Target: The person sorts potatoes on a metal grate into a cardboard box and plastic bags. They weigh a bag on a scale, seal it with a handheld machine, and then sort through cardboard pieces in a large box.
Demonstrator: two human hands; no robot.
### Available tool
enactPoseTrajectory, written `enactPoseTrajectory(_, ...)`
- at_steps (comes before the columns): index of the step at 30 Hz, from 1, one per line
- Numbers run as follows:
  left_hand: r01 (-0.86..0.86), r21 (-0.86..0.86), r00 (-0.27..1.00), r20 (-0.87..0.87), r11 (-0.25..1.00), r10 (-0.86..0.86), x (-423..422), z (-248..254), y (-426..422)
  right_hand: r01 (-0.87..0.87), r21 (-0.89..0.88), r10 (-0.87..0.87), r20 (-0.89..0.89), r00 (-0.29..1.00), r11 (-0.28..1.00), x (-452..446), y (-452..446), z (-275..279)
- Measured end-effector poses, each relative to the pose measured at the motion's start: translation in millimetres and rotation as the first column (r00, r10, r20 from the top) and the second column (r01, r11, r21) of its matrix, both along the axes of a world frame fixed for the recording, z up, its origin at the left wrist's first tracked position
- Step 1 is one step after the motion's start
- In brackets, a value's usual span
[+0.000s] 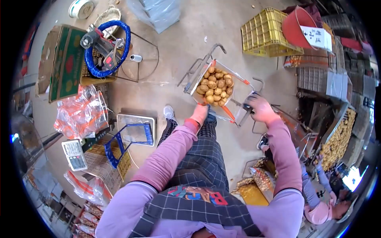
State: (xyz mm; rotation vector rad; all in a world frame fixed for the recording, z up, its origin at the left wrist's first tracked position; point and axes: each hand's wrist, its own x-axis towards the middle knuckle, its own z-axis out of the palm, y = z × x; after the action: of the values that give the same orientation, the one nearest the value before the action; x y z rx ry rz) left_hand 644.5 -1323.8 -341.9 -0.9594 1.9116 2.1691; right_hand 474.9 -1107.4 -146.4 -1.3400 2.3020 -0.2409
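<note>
In front of me, a clear plastic bag with orange stripes (235,77) hangs open in a metal frame (206,59). Round brown potatoes (216,85) are heaped inside it. My left hand (199,114) is closed at the near edge of the bag, by an orange stripe; its fingertips are partly hidden. My right hand (260,109) curls round the right side of the metal frame, near the bag's corner. Dark material shows at the fingers of both hands.
At left stand a floor scale (137,129), a scale display (74,154), a blue-wrapped ring stand (127,47) and a cardboard box (65,63). A yellow crate (264,31) and a red bucket (297,27) are ahead right. Another person (319,210) sits at lower right beside a potato-filled tray (339,139).
</note>
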Motion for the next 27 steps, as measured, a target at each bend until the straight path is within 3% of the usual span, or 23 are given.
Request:
enactPoseTrajectory(1,-0.061,0.088,0.995,0.087,0.994,0.054,-8.8,17.8,0.0,0.441,-0.171,-0.43,0.096,0.898,0.881,4.3,30.6,-13.5)
enactPoseTrajectory(2,-0.141,0.175,0.977,0.185,0.974,0.108,-17.0,42.6,0.4,0.782,-0.266,-0.742,0.253,0.621,0.563,-1.9,57.7,-26.7)
enactPoseTrajectory(4,-0.211,0.361,0.944,0.315,0.908,0.095,-23.0,49.7,-6.2,0.948,-0.254,-0.505,0.854,0.126,-0.192,-49.0,64.1,-43.6)
enactPoseTrajectory(6,-0.27,0.513,0.902,0.432,0.814,0.027,-21.1,42.2,-8.4,0.9,-0.432,-0.483,0.803,0.351,-0.065,-76.3,45.1,-112.2)
enactPoseTrajectory(8,-0.424,0.451,0.873,0.436,0.785,0.22,-19.6,35.2,3.9,0.984,0.013,0.22,0.974,-0.052,0.175,-80.4,16.7,-160.1)
enactPoseTrajectory(9,-0.445,0.445,0.863,0.445,0.777,0.239,-17.9,30.1,5.9,0.956,-0.157,-0.045,0.984,0.173,0.248,-75.2,8.4,-135.2)
enactPoseTrajectory(10,-0.262,0.245,0.936,0.301,0.933,0.183,-4.6,21.5,11.8,0.865,0.077,-0.595,0.755,0.275,0.497,-88.9,31.3,-120.5)
enactPoseTrajectory(11,-0.077,0.009,0.982,0.173,0.997,0.074,8.4,17.5,19.1,0.796,0.174,-0.717,0.573,0.397,0.58,-103.5,45.4,-114.8)
enactPoseTrajectory(12,-0.092,0.031,0.979,0.187,0.995,0.084,14.5,17.1,18.2,0.719,0.292,-0.77,0.356,0.53,0.63,-123.4,60.8,-107.6)
enactPoseTrajectory(13,-0.242,0.068,0.941,0.26,0.968,0.217,14.3,17.8,2.5,0.562,0.532,-0.697,0.077,0.713,0.633,-166.3,86.8,-100.9)
enactPoseTrajectory(14,-0.375,0.087,0.885,0.329,0.923,0.329,12.0,23.7,-10.1,0.361,0.764,-0.386,-0.159,0.909,0.534,-209.2,118.4,-90.4)
enactPoseTrajectory(15,-0.343,0.077,0.901,0.309,0.936,0.305,3.6,42.8,-26.1,0.278,0.863,-0.041,-0.288,0.957,0.421,-245.0,136.3,-83.5)
enactPoseTrajectory(16,-0.361,0.066,0.9,0.285,0.93,0.329,6.2,31.0,-29.4,0.305,0.796,0.107,-0.416,0.903,0.523,-286.8,138.1,-83.1)
enactPoseTrajectory(17,-0.139,-0.068,0.949,0.274,0.988,0.153,31.3,15.3,-12.6,0.325,0.708,-0.013,-0.408,0.913,0.627,-251.0,11.9,-8.2)
enactPoseTrajectory(18,0.109,-0.186,0.953,0.299,0.977,-0.049,56.0,13.8,9.1,0.265,0.732,-0.099,-0.263,0.96,0.627,-287.9,-17.3,-38.2)
enactPoseTrajectory(19,0.145,-0.352,0.921,0.389,0.925,0.004,66.2,30.6,18.3,0.421,0.562,-0.442,-0.108,0.891,0.712,-269.4,-97.9,-17.7)
enactPoseTrajectory(20,0.483,-0.496,0.865,0.4,0.722,-0.304,90.7,7.6,29.2,0.419,0.504,-0.608,0.302,0.734,0.756,-238.9,-160.0,-8.0)
enactPoseTrajectory(21,0.175,-0.351,0.919,0.393,0.92,-0.025,90.6,23.8,32.7,0.362,0.529,-0.547,0.246,0.8,0.767,-205.8,-209.4,-16.9)
enactPoseTrajectory(22,-0.185,-0.196,0.864,0.434,0.963,0.255,88.4,40.8,31.1,0.261,0.68,-0.541,0.235,0.807,0.685,-165.9,-249.7,-19.4)
enactPoseTrajectory(23,-0.192,-0.203,0.861,0.435,0.96,0.264,91.7,41.0,24.1,0.063,0.807,-0.561,0.35,0.75,0.588,-132.5,-280.6,-36.2)
enactPoseTrajectory(24,-0.144,-0.163,0.869,0.451,0.976,0.204,97.8,39.9,19.4,0.042,0.83,-0.452,0.259,0.854,0.556,-76.7,-309.6,-16.7)
enactPoseTrajectory(26,-0.118,-0.11,0.866,0.475,0.987,0.157,110.1,39.4,24.0,-0.392,0.805,0.385,0.223,0.896,0.445,-69.2,-309.4,-117.5)
enactPoseTrajectory(27,-0.155,-0.091,0.873,0.453,0.984,0.179,110.1,37.3,28.6,-0.26,0.701,0.256,0.113,0.96,0.665,-68.7,-300.2,-104.1)
